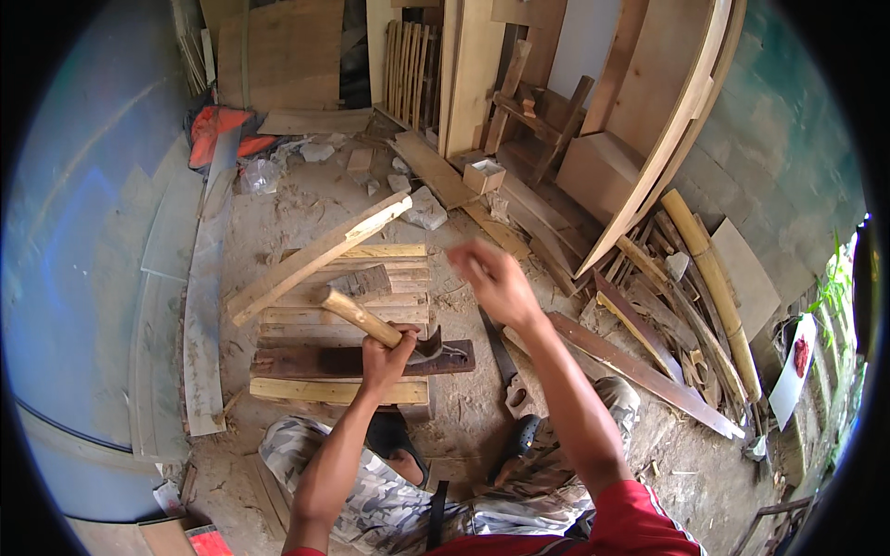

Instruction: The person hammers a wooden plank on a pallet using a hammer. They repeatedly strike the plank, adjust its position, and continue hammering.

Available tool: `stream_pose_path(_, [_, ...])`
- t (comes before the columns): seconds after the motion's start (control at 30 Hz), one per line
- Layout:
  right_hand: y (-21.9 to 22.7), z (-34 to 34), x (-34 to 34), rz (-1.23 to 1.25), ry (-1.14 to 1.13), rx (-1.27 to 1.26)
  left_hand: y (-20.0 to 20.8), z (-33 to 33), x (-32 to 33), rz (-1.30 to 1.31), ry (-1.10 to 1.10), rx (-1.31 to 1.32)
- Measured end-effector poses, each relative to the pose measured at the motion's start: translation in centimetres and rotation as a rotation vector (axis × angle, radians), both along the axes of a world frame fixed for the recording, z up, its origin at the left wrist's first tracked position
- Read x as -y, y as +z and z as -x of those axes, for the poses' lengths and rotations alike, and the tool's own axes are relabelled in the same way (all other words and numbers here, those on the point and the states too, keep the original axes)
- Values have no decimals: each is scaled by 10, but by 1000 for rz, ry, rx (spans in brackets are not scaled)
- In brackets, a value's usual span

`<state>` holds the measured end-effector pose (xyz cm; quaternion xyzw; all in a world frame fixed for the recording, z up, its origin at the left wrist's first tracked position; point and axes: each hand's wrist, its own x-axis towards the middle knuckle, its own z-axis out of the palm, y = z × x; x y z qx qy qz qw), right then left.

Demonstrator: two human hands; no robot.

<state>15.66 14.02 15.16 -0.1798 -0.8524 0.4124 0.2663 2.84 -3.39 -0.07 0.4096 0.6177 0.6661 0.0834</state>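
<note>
The left hand (pixel 385 350) is wrapping its grip tight round the wooden handle of a hatchet (pixel 380 326), whose head is resting on the dark plank (pixel 352 361) at about six o'clock of the plank stack (pixel 343 287). At one o'clock, the right hand (pixel 496 278) is hovering blurred, seemingly half-open and empty. A glancing chop could be skidding toward the sandalled feet (pixel 519 435) close below.

small open cardboard box (pixel 484 175) among planks, white sheet with red patch (pixel 795 366) at right wall
</note>
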Motion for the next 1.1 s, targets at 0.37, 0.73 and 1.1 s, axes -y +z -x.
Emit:
stream_pose_path(0.37, [-114, -105, 56, 226, 105, 244, 2, -13, 23, 188, 50, 139])
stream_pose_path(0.73, [-133, -150, 87, 283, 371, 294, -15, -92, 92, 420, 183, 453])
stream_pose_path(1.1, [-142, -156, 62, 81, -4, 214, -15, -127, 103, 897, 131, 77])
